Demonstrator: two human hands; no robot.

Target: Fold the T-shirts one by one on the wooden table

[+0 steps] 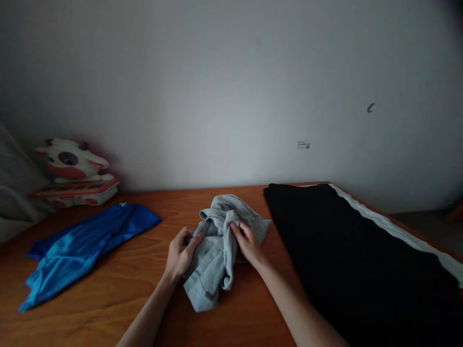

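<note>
A crumpled grey garment (pixel 213 255) is bunched up over the wooden table in front of me; its exact kind is hidden by the folds. At its left side my left hand (pixel 182 251) grips the cloth between thumb and fingers. My right hand (pixel 248 241) pinches a fold near the garment's right side. One end of the fabric hangs toward me, and part of the grey cloth spreads out behind my right hand.
A shiny blue garment (pixel 87 241) lies on the wooden table (pixel 144 299) at left. Behind it stands a cow-shaped toy keyboard (pixel 77 173) against the wall (pixel 217 96). On the right, a black cloth (pixel 347 260) lies over a white one (pixel 390 221).
</note>
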